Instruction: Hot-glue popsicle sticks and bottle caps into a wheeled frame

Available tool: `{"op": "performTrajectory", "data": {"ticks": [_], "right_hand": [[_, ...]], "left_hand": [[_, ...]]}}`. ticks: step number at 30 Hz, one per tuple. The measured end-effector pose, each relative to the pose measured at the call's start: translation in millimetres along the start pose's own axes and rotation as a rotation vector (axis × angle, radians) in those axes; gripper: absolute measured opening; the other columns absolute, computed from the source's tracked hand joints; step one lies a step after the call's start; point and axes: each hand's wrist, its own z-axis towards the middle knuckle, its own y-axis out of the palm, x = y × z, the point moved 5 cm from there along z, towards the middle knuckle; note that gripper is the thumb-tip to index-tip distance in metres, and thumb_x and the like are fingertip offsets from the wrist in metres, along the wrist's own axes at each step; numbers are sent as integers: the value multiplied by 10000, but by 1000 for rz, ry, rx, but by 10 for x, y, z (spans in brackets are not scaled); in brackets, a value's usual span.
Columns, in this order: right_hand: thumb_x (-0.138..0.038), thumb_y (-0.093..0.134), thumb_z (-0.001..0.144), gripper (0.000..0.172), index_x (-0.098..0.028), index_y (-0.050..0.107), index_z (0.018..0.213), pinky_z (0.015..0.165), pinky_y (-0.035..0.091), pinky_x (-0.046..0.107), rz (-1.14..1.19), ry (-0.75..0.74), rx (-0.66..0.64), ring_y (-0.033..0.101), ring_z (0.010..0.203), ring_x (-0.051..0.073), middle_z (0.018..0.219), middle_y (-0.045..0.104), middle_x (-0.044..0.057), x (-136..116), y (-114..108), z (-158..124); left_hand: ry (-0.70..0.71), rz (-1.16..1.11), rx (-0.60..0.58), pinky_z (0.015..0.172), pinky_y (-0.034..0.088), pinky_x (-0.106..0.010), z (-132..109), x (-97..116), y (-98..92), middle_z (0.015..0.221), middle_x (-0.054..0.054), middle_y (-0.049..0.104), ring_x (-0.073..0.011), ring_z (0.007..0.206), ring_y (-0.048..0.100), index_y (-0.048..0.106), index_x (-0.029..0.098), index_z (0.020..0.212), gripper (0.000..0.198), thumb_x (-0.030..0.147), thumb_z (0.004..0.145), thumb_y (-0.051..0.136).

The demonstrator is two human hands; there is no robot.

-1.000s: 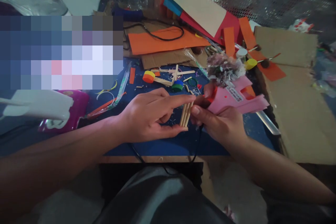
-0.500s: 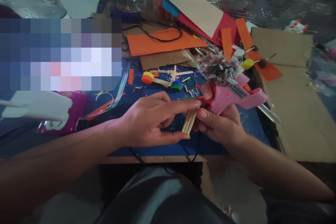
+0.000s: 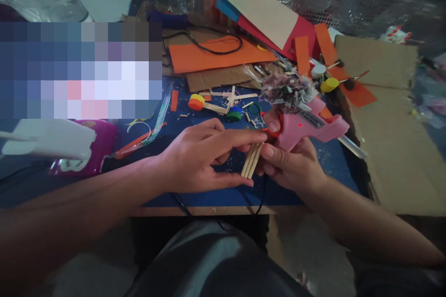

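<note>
My right hand (image 3: 291, 164) is wrapped round a pink glue gun (image 3: 311, 126) whose red nozzle points left, a finger on its trigger. A few wooden sticks (image 3: 252, 160) lie side by side at the nozzle's tip. My left hand (image 3: 202, 155) pinches these sticks, forefinger stretched over their upper ends and thumb under their lower ends. Both hands hover over the front of a blue work mat (image 3: 209, 195).
Farther back lie a small stick model with orange and green wheels (image 3: 216, 102), orange paper sheets (image 3: 216, 53), cardboard (image 3: 383, 116), a black cable (image 3: 209, 48) and paper scraps. A purple packet (image 3: 94, 146) and a white object (image 3: 49, 137) sit at the left.
The glue gun has tilted and shifted slightly left, its nozzle now closer to the sticks. My left hand keeps its pinch on the sticks, which sit a little more slanted.
</note>
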Motion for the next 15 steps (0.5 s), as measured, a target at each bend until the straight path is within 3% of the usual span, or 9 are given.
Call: {"op": "performTrajectory", "data": {"ticks": [6, 11, 15], "right_hand": [[-399, 951, 834, 489, -284, 484, 922, 454, 490, 238, -1, 8, -47, 454, 412, 73, 641, 630, -94, 23, 1, -10], [-456, 978, 780, 558, -289, 458, 895, 434, 479, 255, -36, 39, -24, 420, 404, 77, 613, 569, -113, 28, 16, 0], [-410, 962, 805, 506, -292, 479, 899, 443, 488, 264, -21, 29, -29, 423, 409, 86, 603, 558, -113, 30, 18, 3]], "left_hand": [[60, -5, 50, 727, 558, -326, 12, 18, -20, 802, 33, 770, -103, 570, 590, 673, 187, 1344, 590, 447, 882, 930], [60, 13, 68, 724, 563, -322, 26, 30, -22, 738, 64, 735, -98, 530, 562, 682, 210, 1308, 539, 442, 885, 923], [60, 8, 82, 720, 576, -336, 28, 36, -24, 692, 73, 708, -108, 503, 544, 688, 238, 1317, 530, 445, 884, 914]]}}
